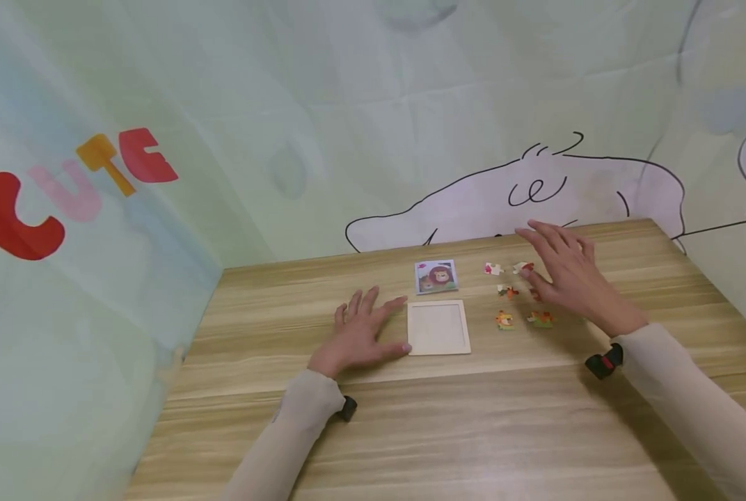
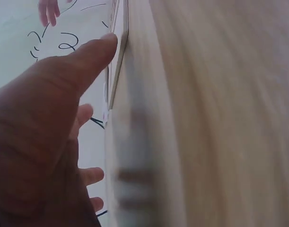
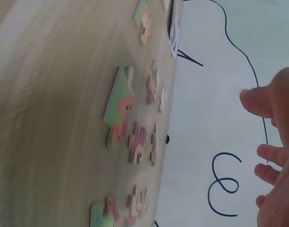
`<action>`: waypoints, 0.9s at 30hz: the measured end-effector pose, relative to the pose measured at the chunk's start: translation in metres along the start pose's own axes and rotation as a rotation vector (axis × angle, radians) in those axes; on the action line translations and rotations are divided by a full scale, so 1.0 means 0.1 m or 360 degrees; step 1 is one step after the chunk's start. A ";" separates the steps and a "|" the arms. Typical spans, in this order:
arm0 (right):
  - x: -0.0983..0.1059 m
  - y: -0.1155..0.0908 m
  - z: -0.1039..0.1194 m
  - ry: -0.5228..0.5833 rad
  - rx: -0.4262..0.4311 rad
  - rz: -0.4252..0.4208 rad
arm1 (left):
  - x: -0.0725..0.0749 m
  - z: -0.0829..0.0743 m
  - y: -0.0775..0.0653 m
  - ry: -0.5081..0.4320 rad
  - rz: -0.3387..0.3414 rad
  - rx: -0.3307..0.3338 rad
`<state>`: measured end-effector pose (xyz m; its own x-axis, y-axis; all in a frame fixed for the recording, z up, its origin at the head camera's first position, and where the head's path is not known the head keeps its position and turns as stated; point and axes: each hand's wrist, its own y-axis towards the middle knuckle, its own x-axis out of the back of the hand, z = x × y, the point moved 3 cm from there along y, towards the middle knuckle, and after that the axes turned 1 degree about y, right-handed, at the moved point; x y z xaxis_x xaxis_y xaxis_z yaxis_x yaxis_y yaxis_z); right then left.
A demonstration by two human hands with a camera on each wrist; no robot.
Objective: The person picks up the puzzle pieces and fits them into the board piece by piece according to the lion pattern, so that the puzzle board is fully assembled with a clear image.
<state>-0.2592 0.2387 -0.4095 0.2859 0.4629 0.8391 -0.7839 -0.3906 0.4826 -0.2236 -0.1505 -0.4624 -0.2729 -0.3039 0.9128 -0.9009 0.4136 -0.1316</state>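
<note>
On the table lies a square, pale wooden puzzle tray (image 1: 437,328) with a raised rim. Beside its left edge my left hand (image 1: 359,335) is spread, the thumb at the rim's lower left corner and the forefinger near the upper left one. Several jigsaw pieces (image 1: 541,319) with orange, green and red print are scattered to the right of the tray. Over them hovers my right hand (image 1: 567,278), its fingers loosely extended and holding nothing. It hides part of the rightmost pieces. In the right wrist view, the pieces (image 3: 119,104) lie flat, apart from that hand (image 3: 284,109).
Just behind the tray is a square picture card (image 1: 436,276) showing a lion. The wood-grain table (image 1: 410,424) meets a printed cloth backdrop (image 1: 298,125) at the back and left. Each wrist wears a black strap device (image 1: 605,362).
</note>
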 end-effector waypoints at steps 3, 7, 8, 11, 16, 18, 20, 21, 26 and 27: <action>-0.05 0.07 -0.01 0.0092 -0.0016 -0.0031 | -0.04 0.01 0.04 -0.0035 0.0042 0.0004; -0.12 0.13 -0.05 0.0192 -0.0002 -0.0090 | -0.06 0.00 0.06 -0.0060 0.0079 0.0026; -0.13 0.14 -0.07 0.0207 0.0008 -0.0096 | -0.07 0.00 0.07 -0.0072 0.0080 0.0030; -0.18 0.19 -0.12 0.0236 0.0012 -0.0053 | -0.12 0.02 0.10 -0.0085 0.0077 0.0033; -0.31 0.31 -0.19 0.0277 -0.0114 0.0231 | -0.20 0.08 0.18 -0.0087 0.0108 0.0039; -0.37 0.37 -0.20 0.0294 -0.0189 0.0370 | -0.20 0.08 0.18 -0.0080 0.0121 0.0046; -0.43 0.43 -0.20 0.0309 -0.0257 0.0478 | -0.20 0.09 0.19 -0.0068 0.0142 0.0056; -0.46 0.45 -0.21 0.0303 -0.0279 0.0519 | -0.20 0.09 0.19 -0.0062 0.0146 0.0061; -0.59 0.54 -0.20 0.0238 -0.0312 0.0639 | -0.24 0.11 0.20 -0.0025 0.0156 0.0075; -0.61 0.54 -0.20 0.0223 -0.0320 0.0661 | -0.24 0.11 0.20 -0.0019 0.0162 0.0077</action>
<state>-0.3298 0.2048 -0.4400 -0.1405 0.4084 0.9019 -0.9111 -0.4100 0.0437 -0.2390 -0.1442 -0.4909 -0.3673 -0.2728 0.8892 -0.8835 0.4010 -0.2420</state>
